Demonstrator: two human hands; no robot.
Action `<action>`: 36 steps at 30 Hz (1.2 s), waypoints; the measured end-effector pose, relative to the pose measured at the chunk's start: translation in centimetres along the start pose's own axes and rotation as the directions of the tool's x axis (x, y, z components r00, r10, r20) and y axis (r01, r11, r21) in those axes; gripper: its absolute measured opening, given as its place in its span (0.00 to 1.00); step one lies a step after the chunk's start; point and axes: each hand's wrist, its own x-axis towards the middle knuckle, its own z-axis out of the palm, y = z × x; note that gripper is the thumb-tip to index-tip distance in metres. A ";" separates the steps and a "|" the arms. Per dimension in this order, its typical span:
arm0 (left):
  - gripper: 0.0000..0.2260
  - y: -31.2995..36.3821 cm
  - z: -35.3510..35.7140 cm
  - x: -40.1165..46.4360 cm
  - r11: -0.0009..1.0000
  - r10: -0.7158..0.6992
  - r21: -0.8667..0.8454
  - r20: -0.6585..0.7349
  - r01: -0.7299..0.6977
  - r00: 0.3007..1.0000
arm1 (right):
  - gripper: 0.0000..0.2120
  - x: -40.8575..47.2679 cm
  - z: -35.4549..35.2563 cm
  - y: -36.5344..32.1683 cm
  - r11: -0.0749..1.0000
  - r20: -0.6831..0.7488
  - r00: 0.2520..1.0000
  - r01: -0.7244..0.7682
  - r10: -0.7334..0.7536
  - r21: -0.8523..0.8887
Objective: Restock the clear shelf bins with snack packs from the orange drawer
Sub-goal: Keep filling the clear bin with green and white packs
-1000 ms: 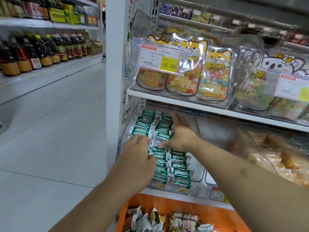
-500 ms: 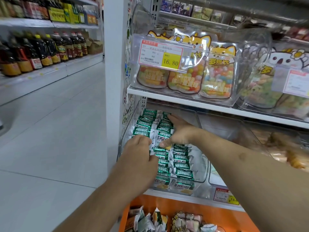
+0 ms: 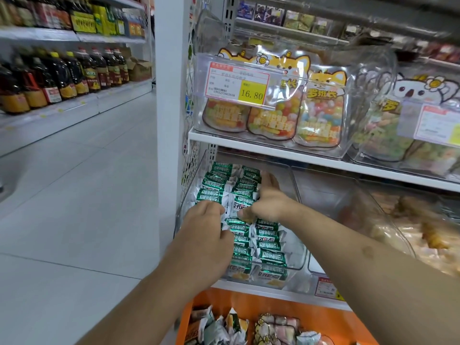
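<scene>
Both hands in the clear bin (image 3: 296, 257) on the lower shelf, working on 2 rows of green snack packs (image 3: 267, 245). Left hand (image 3: 207, 227) knuckles up, fingers curled over the left row near its middle; looks like a pinch on 1 pack (image 3: 240, 207) standing white-side up between the rows, though the fingertips are hidden, so cannot tell for sure. Right hand (image 3: 267, 201) on the right row, fingers straight and pressing the far packs back, thumb down beside that same upright pack. More stock waiting below in the orange drawer (image 3: 323, 319), loose and jumbled.

Risks from here, as a judgement:

- Slippery foil, tightly shingled rows. Too hard a push from the right hand, and the far packs ride up over each other or slide toward the empty right side of the bin.
- Forcing the upright pack into a gap too narrow: neighbours buckle, and 1 or 2 pop out over the low front lip and drop into the drawer or onto the floor (image 3: 74, 195).
- Left forearm lying across the front packs; a careless withdrawal could drag the front 2 out of line.
- Crushing of contents under a pressing palm; soft fillings likely.
- Neighbouring bin (image 3: 373, 207) just beside the right forearm: a bump could shift it.
</scene>
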 end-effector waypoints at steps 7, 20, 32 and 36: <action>0.17 -0.1 -0.1 0.1 1.000 -0.019 -0.015 0.008 0.019 1.000 | 0.66 0.8 -0.3 -0.6 0.994 0.022 1.000 0.006 -0.009 0.107; 0.21 0.3 -0.2 -0.4 0.999 0.032 0.017 -0.036 -0.032 0.999 | 0.66 -0.5 -1.1 -0.4 0.973 -0.016 0.995 0.090 -0.095 -0.213; 0.22 4.1 -1.2 -5.2 0.994 0.089 -0.063 -0.032 -0.091 0.996 | 0.46 -14.2 -2.8 0.6 0.946 -0.183 0.931 0.294 -0.315 -0.133; 0.19 5.3 -0.1 -8.2 0.990 0.047 -0.135 0.047 -0.041 0.998 | 0.35 -20.8 -1.8 4.0 0.944 -0.255 0.911 0.328 -0.325 -0.032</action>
